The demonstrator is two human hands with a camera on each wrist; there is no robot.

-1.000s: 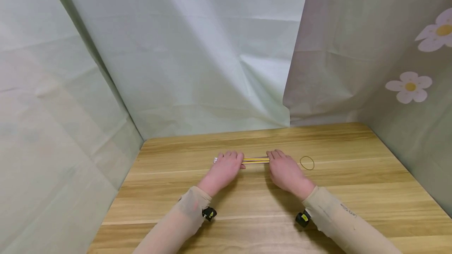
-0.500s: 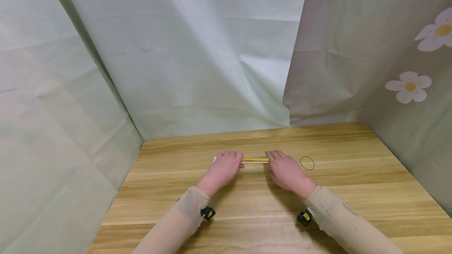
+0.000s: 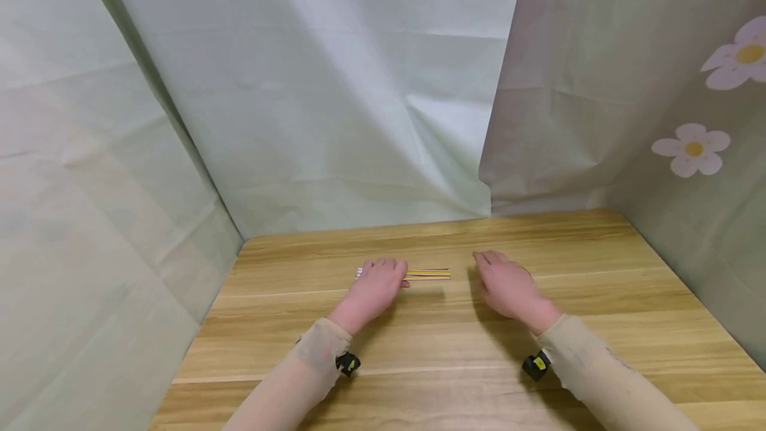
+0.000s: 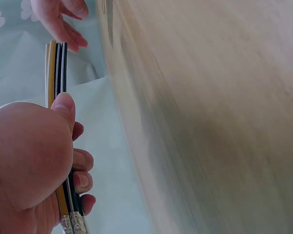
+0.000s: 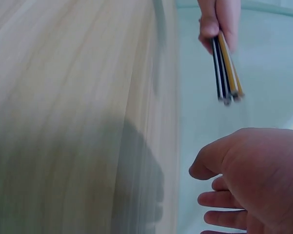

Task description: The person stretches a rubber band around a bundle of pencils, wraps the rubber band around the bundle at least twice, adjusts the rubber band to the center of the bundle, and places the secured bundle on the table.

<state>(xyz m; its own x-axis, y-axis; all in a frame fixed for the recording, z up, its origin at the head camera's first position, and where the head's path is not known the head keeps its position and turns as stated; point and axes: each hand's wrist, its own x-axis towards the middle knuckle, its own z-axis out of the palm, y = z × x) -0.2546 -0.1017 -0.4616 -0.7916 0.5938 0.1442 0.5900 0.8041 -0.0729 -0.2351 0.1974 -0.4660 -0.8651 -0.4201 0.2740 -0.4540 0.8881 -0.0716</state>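
Note:
My left hand point(image 3: 376, 287) grips a bundle of several striped pencils point(image 3: 427, 274), held just above the table. In the left wrist view the thumb and curled fingers wrap the yellow, black and white pencils point(image 4: 58, 73), whose silver ferrules point(image 4: 77, 222) show below the hand. The plain ends point to the right, roughly even. My right hand point(image 3: 509, 288) is apart from the bundle, to its right. Its fingers are relaxed with nothing in them, as the right wrist view shows the hand point(image 5: 268, 175) facing the pencil ends point(image 5: 227, 95). A thin rubber band is mostly hidden behind the right hand.
Both hands are over a wood-grain table point(image 3: 431, 378). Pale cloth sheets point(image 3: 335, 118) hang behind and at the sides, with printed white flowers point(image 3: 694, 149) on the right one. Small black cameras point(image 3: 535, 364) are strapped to the wrists.
The right hand has let go of the pencil ends and moved right, now covering most of the rubber band. The left hand keeps the pencils, shifted slightly left.

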